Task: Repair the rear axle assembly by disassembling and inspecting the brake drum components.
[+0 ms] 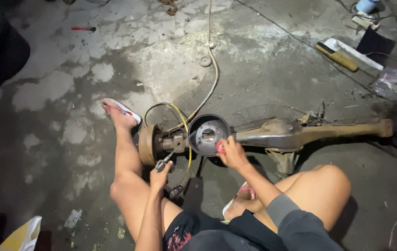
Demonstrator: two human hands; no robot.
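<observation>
Sitting on the floor, a person's left hand (pixel 162 168) grips pliers (pixel 165 161) at the axle (pixel 282 132), while the right hand (pixel 232 153), at three o'clock, pinches a small red part (pixel 219 148) against the brake drum rim (pixel 197 124).

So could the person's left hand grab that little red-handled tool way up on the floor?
Probably not from here. The left hand holds pliers beside the rusty axle, while the red-handled tool lies far beyond the outstretched foot. Nothing blocks it; it's just too far.

The stained grey concrete floor (pixel 59 83) shows pale worn patches toward its far left, dark damp areas elsewhere, and harsh light falling on its middle.
</observation>
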